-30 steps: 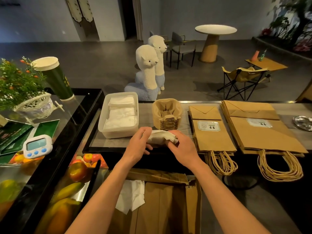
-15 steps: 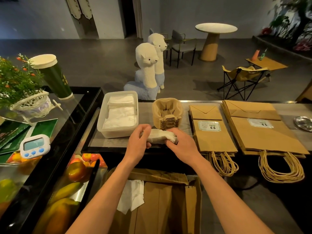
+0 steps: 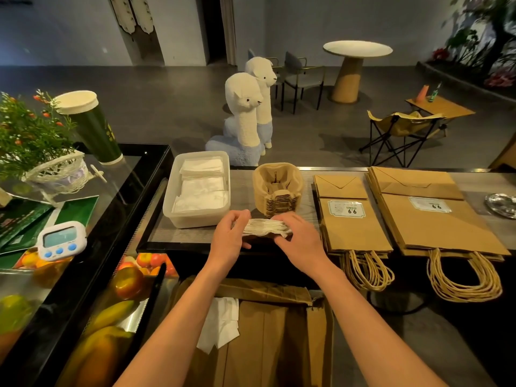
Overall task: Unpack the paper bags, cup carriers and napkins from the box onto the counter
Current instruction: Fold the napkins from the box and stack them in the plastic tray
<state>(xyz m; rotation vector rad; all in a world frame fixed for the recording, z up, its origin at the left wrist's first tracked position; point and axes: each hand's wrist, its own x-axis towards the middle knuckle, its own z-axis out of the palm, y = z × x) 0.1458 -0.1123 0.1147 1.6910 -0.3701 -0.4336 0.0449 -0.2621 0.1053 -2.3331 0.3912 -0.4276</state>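
Both hands are on the same thing here: a stack of white napkins (image 3: 265, 228), dead centre of the frame and just over the near edge of the counter (image 3: 307, 188). The left hand (image 3: 229, 240) has its fingers curled round the left end of the stack, and the right hand (image 3: 303, 243) grips the right end the same way, so the stack is pinched between them. Neither hand is loose.

Just up and left of the hands is a clear plastic tub (image 3: 171, 196) with more napkins lying flat inside. Right behind the hands sits a stack of cup carriers (image 3: 277, 191). To the right are two piles of brown paper bags lying flat with the handles hanging off the near edge: the small bags (image 3: 354, 233), then the large bags (image 3: 441, 227).

For writing, each top bag has a white label, (image 3: 346, 209) and (image 3: 430, 204), and the big print looks like "9.9". The small print is too tiny to read. The box (image 3: 265, 331) is at bottom centre with one loose napkin (image 3: 220, 322) draped inside. The white timer (image 3: 61, 240) at left has a blank-looking screen.
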